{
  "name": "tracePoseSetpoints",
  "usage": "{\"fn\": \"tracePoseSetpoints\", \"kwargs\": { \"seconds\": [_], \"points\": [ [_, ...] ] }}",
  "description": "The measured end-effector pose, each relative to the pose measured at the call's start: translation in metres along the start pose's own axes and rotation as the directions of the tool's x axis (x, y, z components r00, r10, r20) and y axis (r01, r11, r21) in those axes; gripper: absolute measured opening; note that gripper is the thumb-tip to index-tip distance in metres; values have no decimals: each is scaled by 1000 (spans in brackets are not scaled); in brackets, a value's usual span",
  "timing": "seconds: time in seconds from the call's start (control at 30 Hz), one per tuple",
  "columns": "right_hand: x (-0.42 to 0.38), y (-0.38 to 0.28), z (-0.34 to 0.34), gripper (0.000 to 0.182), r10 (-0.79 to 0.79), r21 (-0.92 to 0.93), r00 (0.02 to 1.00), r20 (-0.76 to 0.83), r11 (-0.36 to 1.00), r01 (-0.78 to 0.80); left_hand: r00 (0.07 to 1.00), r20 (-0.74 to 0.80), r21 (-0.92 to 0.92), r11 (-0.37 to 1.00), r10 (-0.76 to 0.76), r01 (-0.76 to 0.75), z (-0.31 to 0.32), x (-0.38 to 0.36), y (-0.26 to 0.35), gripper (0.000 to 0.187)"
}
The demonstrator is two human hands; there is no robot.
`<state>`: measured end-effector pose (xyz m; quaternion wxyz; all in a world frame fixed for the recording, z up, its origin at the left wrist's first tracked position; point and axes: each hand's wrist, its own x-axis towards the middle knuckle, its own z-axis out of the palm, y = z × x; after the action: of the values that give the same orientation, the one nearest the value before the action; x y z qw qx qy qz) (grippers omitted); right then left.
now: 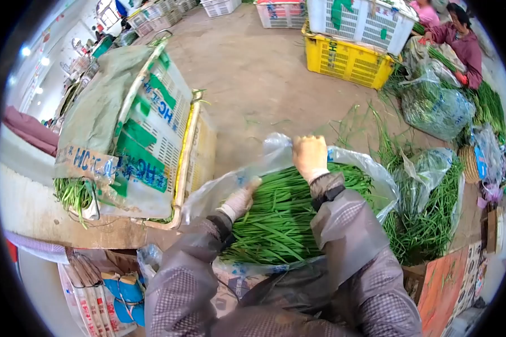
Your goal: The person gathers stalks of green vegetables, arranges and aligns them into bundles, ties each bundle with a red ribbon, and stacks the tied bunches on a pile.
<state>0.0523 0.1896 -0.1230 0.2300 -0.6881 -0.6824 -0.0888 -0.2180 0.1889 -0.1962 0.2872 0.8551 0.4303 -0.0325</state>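
Where: at the middle of the floor view, a clear plastic bag (354,163) lies open, filled with a flat bundle of long green chives (275,213).
Left hand (240,200): gloved, at 9 o'clock of the bundle, fingers curled on the bag's near edge, pinching the film.
Right hand (310,157): gloved, at 12 o'clock of the bundle, fingers bent over the bag's far rim, gripping it.
Handling: the chives look soft, limp and easily bruised; the film looks thin and slippery. I would judge the rim the best place to hold, with the load supported from below.
Position: the bundle lies between and beneath both hands, inside the bag.
Around: a tilted crate (152,129) at 9 o'clock; more bagged greens (427,219) at 3 o'clock; a yellow crate (348,59) and a seated person (461,39) at 1 o'clock.
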Motion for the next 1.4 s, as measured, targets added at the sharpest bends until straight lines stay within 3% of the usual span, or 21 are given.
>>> {"fn": "tracePoseSetpoints", "kwargs": {
  "seconds": [0.03,0.07,0.1,0.17,0.2,0.3,0.33,0.47,0.63,0.67,0.7,0.73,0.77,0.8,0.9,0.97,1.03,1.17,1.27,1.3,1.4],
  "points": [
    [5,5,-9,10,14,47,1000,-12,999,-13,964,125,-18,971,-233,237,-23,-4,26,61],
    [5,9,-12,10,14,66,1000,2,998,-15,985,-85,126,979,-150,160,-2,4,-3,66],
    [5,15,-15,10,14,83,1000,15,996,-16,928,-365,86,995,72,-44,24,9,-39,70],
    [2,21,-21,10,5,94,1000,30,996,-8,984,-89,28,987,-154,157,-3,12,-25,69],
    [0,19,-23,9,-5,89,999,32,996,2,987,-144,24,996,-77,81,5,20,-41,70],
    [-6,17,-28,10,2,128,998,62,992,-10,996,16,-86,993,-84,85,3,29,-58,78],
    [-7,18,-28,11,4,164,998,58,986,-13,961,194,-49,976,-199,212,-8,28,-48,81],
    [-9,20,-39,14,15,205,996,89,978,-33,978,144,-16,988,-153,157,13,36,-76,87],
    [-14,18,-45,17,55,206,992,116,975,-78,986,94,-58,988,-136,142,-25,3,-19,83],
    [-13,19,-53,25,95,201,951,295,967,-159,995,73,-50,996,-74,78,-34,-6,-8,82],
    [-16,16,-60,35,98,187,952,289,970,-156,998,53,-41,999,-15,17,-42,-18,5,80],
    [-21,13,-66,46,100,173,954,282,973,-153,992,70,-70,992,-102,107,-47,-30,20,77],
    [-27,11,-70,58,103,157,956,276,976,-150,997,-74,-30,1000,-3,1,-18,-33,-11,76],
    [-34,8,-75,81,26,154,981,192,986,-57,998,-29,-55,997,-48,46,-16,-42,-8,77],
    [-53,-17,-96,78,-218,277,976,-20,936,215,982,43,-7,983,-183,184,-24,-76,20,80],
    [-63,-51,-129,85,-411,461,754,513,872,162,981,10,58,980,-192,191,-27,-100,48,80],
    [-96,-76,-102,93,-639,599,627,445,733,322,990,-51,72,989,-128,132,-26,-125,74,75],
    [-128,-109,-65,115,-711,369,626,320,702,610,985,-170,278,957,-30,77,-3,-172,113,68],
    [-145,-121,-59,110,-671,368,486,560,727,579,987,-159,298,953,-13,60,17,-198,126,72],
    [-149,-127,-66,100,-557,384,375,741,810,443,986,-169,289,956,0,49,21,-205,127,72],
    [-168,-129,-74,81,-514,334,412,752,837,434,985,-170,-15,1000,-4,2,15,-217,119,66]
  ]
}}
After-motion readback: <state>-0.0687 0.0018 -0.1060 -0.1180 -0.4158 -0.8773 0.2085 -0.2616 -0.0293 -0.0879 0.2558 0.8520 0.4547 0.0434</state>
